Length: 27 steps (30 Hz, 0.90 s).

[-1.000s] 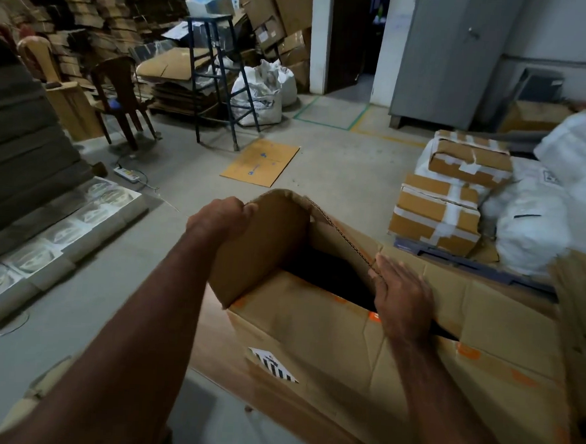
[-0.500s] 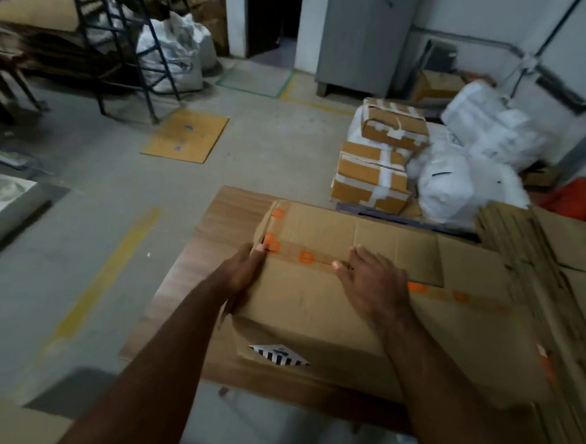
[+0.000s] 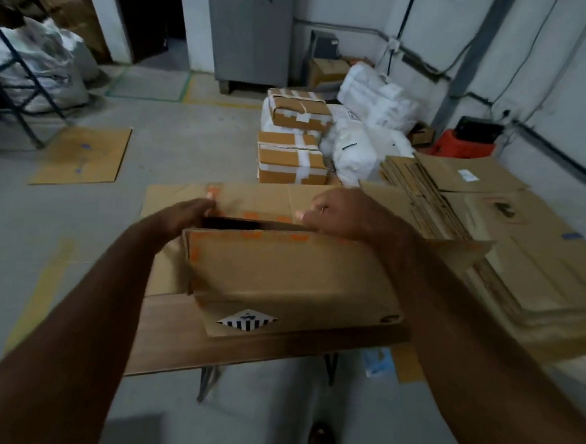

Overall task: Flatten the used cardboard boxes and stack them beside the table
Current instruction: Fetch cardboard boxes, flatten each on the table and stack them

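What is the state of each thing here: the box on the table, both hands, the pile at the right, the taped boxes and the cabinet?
Cardboard box: on the table, partly collapsed, top slit open.
Left hand: grips the far flap.
Right hand: grips the far flap.
Flattened boxes: stacked flat, right of the table.
Taped boxes: sealed, stacked on the floor.
Grey cabinet: doors closed.

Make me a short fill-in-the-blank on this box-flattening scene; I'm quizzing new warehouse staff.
1. The box being worked on rests on a wooden ____.
2. The tape marks along the box's top edge are ____.
3. The flattened stack lies to the person's ____.
4. The striped label is black and ____.

Missing words: table; orange; right; white
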Motion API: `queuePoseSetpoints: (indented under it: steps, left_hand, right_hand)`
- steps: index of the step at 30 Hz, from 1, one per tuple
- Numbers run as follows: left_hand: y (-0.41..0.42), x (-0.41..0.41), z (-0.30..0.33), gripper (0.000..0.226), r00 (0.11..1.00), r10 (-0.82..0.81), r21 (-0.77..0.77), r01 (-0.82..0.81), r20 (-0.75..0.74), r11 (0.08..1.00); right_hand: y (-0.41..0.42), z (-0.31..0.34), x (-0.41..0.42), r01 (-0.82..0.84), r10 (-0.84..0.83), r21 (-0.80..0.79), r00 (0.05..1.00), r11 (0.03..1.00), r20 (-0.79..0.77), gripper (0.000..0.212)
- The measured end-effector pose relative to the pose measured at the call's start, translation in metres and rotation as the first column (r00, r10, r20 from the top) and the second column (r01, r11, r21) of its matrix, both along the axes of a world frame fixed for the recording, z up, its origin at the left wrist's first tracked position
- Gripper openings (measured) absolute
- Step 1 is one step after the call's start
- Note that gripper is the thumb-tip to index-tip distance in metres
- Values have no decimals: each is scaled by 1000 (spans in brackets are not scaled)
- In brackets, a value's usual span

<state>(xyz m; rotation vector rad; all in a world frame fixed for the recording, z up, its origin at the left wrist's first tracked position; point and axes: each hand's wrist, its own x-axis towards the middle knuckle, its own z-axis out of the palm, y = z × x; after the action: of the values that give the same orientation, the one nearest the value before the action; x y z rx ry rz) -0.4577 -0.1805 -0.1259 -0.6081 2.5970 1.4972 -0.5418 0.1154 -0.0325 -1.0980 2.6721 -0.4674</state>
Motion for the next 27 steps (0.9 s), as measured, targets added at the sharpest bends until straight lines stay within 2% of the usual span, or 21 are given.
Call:
queuePoseSetpoints:
  steps: [1, 2, 4, 5, 8, 11, 13, 16, 19, 21, 23, 25, 27]
  left_hand:
    - [7, -2, -5, 48, 998, -45, -90, 49, 43, 995]
    - [7, -4, -17, 58, 990, -91, -230, 113, 104, 967]
    - [1, -2, -52, 86, 966, -121, -489, 221, 228, 844]
    - [-3, 2, -70, 94, 965, -105, -551, 224, 240, 804]
    - [-2, 9, -90, 107, 981, -106, -529, 176, 160, 830]
    - [-3, 4, -85, 114, 978, -116, -520, 190, 171, 833]
    - [-1, 4, -86, 117, 974, -91, -532, 190, 206, 825]
    - [5, 1, -78, 115, 965, -47, -562, 190, 260, 805]
    - [39, -7, -60, 101, 959, 122, -589, 54, 256, 806]
    - [73, -11, -56, 97, 944, 247, -659, -45, 217, 751]
    - [99, -10, -61, 103, 937, 296, -726, -73, 184, 684]
    - [102, -12, -67, 107, 940, 307, -750, -94, 150, 655]
    - [97, -13, -67, 107, 943, 305, -738, -112, 131, 665]
  right_hand:
    - [7, 2, 12, -30, 26, 49, 997, 998, 66, 36]
    - [14, 0, 25, -48, 38, 59, 987, 997, 155, 38]
    - [25, -19, 51, -47, 32, 44, 953, 998, 302, 50]
    - [29, -35, 64, -32, 4, 86, 952, 996, 307, 62]
    - [40, -104, 99, 47, -84, 307, 990, 951, 110, 95]
    - [46, -162, 122, 84, -70, 164, 993, 983, -93, 100]
    - [47, -176, 121, 91, -76, 89, 984, 992, -159, 101]
    - [41, -176, 109, 105, -90, 81, 981, 991, -170, 106]
    - [36, -187, 106, 117, -101, 60, 971, 991, -215, 112]
    - [32, -193, 104, 128, -110, 56, 961, 990, -255, 114]
    - [31, -189, 97, 108, -90, 71, 971, 992, -220, 115]
    - [32, -176, 85, 117, -102, 88, 982, 989, -161, 107]
    - [32, -162, 66, 199, -192, 54, 975, 979, -110, 92]
